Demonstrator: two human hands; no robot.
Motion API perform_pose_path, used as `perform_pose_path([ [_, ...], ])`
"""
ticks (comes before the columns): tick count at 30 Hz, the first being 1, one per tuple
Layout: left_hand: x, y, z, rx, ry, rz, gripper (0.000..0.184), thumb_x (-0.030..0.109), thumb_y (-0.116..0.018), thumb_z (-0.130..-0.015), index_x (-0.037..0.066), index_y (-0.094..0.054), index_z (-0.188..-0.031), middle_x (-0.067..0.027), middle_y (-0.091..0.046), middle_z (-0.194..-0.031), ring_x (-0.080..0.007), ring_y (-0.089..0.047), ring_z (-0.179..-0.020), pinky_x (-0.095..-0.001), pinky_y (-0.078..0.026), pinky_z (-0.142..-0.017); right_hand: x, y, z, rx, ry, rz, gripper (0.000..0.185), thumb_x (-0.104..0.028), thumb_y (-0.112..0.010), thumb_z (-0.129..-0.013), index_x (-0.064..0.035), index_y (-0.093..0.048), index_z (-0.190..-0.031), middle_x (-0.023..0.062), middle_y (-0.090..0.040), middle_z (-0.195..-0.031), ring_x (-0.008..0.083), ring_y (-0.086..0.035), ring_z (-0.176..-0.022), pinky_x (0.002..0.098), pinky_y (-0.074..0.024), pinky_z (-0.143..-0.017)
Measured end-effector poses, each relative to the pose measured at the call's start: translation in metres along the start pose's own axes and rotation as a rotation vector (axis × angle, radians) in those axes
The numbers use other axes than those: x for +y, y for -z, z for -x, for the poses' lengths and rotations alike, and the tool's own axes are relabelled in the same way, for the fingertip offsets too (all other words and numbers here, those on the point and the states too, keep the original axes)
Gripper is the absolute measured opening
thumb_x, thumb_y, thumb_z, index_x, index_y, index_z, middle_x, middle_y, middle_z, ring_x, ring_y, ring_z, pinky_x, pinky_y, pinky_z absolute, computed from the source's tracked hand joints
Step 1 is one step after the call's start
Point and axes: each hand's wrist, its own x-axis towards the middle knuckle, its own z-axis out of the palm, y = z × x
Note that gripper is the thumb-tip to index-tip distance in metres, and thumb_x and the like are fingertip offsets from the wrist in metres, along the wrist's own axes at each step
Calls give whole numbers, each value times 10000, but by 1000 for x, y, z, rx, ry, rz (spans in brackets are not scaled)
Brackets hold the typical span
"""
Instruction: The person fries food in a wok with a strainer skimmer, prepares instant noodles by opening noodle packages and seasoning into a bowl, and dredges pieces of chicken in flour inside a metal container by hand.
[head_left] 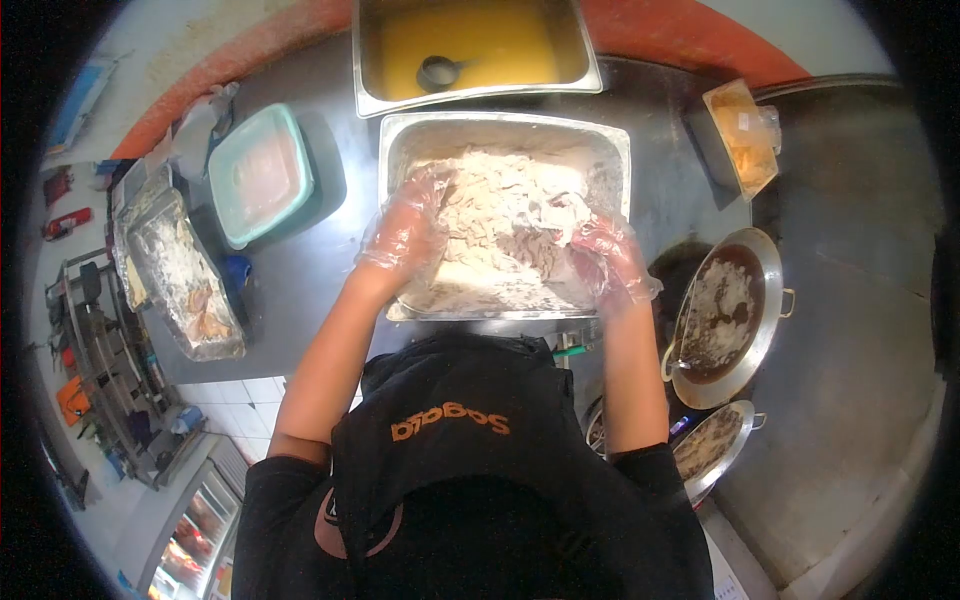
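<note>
A rectangular metal pan [505, 121] in front of me holds white flour and many flour-coated pieces [485, 200]; their kind is hidden by the coating. Both my hands wear clear plastic gloves. My left hand [405, 228] is inside the pan at its left side, touching the coated pieces, with its fingertips partly hidden. At the right side, my right hand [605, 252] has its fingers closed on a flour-coated piece [566, 212], held just above the others.
Behind stands a metal pan of yellow liquid [510, 50] with a dark ladle [438, 73]. A light-green basin [230, 190] and a floury tray [180, 270] are left. Right are a box [742, 135] and two woks, one large [768, 275], one smaller [742, 420].
</note>
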Motion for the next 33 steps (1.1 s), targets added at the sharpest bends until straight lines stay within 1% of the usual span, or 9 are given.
perform_pose_path([
  [3, 0, 0, 1, 11, -14, -26, 566, 10, -597, -733, 68, -471, -1282, -170, -480, -1269, -331, -440, -1222, -388, -337, -1061, -2, 0, 0, -187, 86, -88, 498, 25, -588, -743, 58, -512, -1234, 154, -634, -1066, 198, -627, -937, 273, -495, -832],
  [12, 0, -1, 2, 21, -23, -52, 576, 11, -605, -727, 78, -476, -1284, -167, -479, -1282, -334, -439, -1225, -393, -337, -1064, 4, 7, 0, -99, 112, -275, 566, 12, -564, -642, 97, -478, -1195, 195, -586, -1101, 229, -609, -825, 330, -513, -774],
  [15, 0, -1, 2, 25, -27, -39, 574, 6, -606, -721, 78, -486, -1278, -166, -481, -1279, -335, -440, -1224, -392, -336, -1065, 6, 2, -2, -151, 136, -366, 456, -2, -626, -705, 65, -522, -1144, 176, -629, -984, 207, -642, -816, 278, -529, -611],
  [19, 2, 1, 2, -9, 38, 13, 582, -4, -602, -714, 74, -487, -1279, -164, -471, -1294, -335, -433, -1233, -388, -330, -1071, 0, -5, 4, -168, 132, -330, 431, -4, -597, -740, 55, -524, -1161, 161, -630, -1008, 206, -636, -841, 288, -521, -679],
  [22, 2, 1, 2, 28, -5, 5, 626, -6, -602, -719, 71, -443, -1319, -172, -444, -1328, -338, -420, -1250, -388, -324, -1076, 17, 10, -17, 40, 179, 131, 420, -46, -587, -787, 33, -535, -1196, 146, -629, -1074, 219, -632, -884, 302, -504, -770],
  [25, -7, -10, -2, 74, 15, 463, 683, -11, -602, -723, 70, -381, -1364, -185, -413, -1360, -349, -406, -1262, -382, -316, -1080, 13, 5, -27, 179, 126, 797, 461, -187, -625, -815, -22, -554, -1240, 153, -592, -1211, 270, -599, -1052, 312, -449, -907],
  [28, -6, -4, -2, 134, -50, -138, 696, 47, -598, -753, 55, -324, -1393, -213, -384, -1376, -351, -422, -1251, -355, -313, -1081, 31, 16, -54, 178, 114, 954, 593, -264, -665, -770, -19, -508, -1288, 201, -550, -1259, 292, -535, -1167, 336, -409, -974],
  [31, 6, 4, -21, -126, 364, -80, 637, 115, -614, -751, 20, -389, -1339, -233, -495, -1256, -358, -489, -1168, -360, -364, -1019, 21, -20, -52, 188, 157, 1129, 609, -225, -687, -767, -45, -488, -1314, 186, -551, -1263, 265, -531, -1161, 333, -404, -974],
  [33, -43, -30, -39, -335, 305, -124, 480, 167, -583, -766, -35, -502, -1194, -262, -546, -1166, -364, -561, -1042, -386, -434, -898, 28, -29, -66, 85, 168, 1215, 734, -247, -719, -723, -18, -418, -1351, 216, -504, -1303, 294, -498, -1201, 344, -390, -998],
])
